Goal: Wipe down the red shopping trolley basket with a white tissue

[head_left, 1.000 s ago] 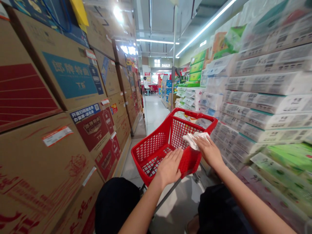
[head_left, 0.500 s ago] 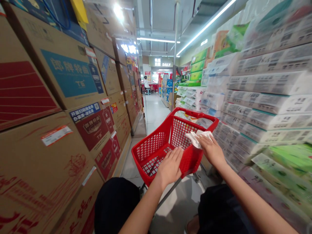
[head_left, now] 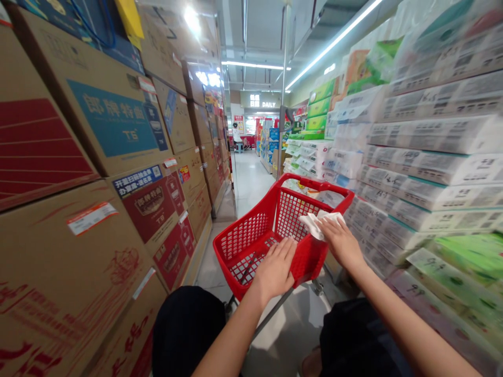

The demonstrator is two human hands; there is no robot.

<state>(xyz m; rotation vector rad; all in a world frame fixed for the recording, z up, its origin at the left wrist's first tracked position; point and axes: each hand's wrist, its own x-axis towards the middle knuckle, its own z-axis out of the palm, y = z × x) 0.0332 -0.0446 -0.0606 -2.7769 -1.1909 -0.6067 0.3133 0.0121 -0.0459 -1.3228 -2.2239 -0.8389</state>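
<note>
Before me stands a red plastic shopping cart, its slotted basket resting on a metal frame. My left hand lies on the near rim of the basket, fingers stretched out, with nothing in it. Farther right along the same side, my right hand presses a crumpled white cloth against the top edge. The cloth shows beyond the fingertips; whether it is fabric or paper I cannot tell. The fingers of the right hand cover part of it, and its underside is hidden.
Stacked cardboard boxes with price tags wall the left side. Packs of tissue paper are piled high on the right. Between them a narrow aisle floor leads past a metal pole towards a distant seated person.
</note>
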